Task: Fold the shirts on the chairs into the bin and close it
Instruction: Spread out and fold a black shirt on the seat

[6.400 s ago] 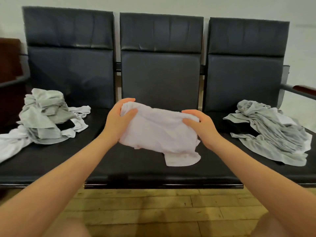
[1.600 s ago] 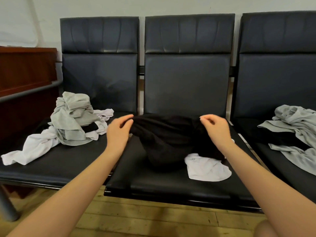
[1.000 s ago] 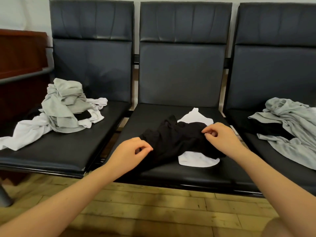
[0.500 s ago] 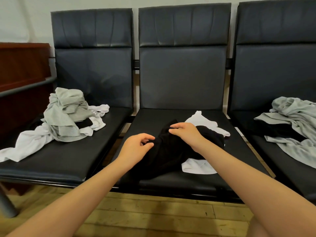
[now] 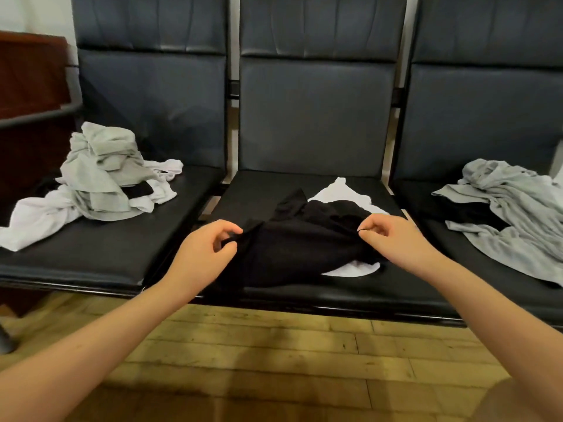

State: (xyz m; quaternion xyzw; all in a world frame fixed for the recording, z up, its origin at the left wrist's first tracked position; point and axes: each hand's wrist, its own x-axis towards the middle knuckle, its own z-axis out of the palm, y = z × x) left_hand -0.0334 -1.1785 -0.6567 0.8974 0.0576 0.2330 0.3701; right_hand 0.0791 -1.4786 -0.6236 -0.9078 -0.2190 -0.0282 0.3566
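A black shirt (image 5: 301,248) lies crumpled on the middle chair seat (image 5: 304,287), on top of a white shirt (image 5: 341,190) that shows behind and under it. My left hand (image 5: 204,254) pinches the black shirt's left edge between thumb and fingers. My right hand (image 5: 393,239) pinches its right edge. Both hands hold the cloth just above the seat. No bin is in view.
A heap of grey and white shirts (image 5: 97,181) sits on the left chair. Grey shirts over a black one (image 5: 511,208) lie on the right chair. A brown wooden counter (image 5: 30,86) with a metal rail stands at far left. Wooden floor (image 5: 274,360) lies below.
My right hand has moved from the middle of the black shirt to its right edge. My left hand keeps its pinch on the left edge, and the cloth is spread wider between them.
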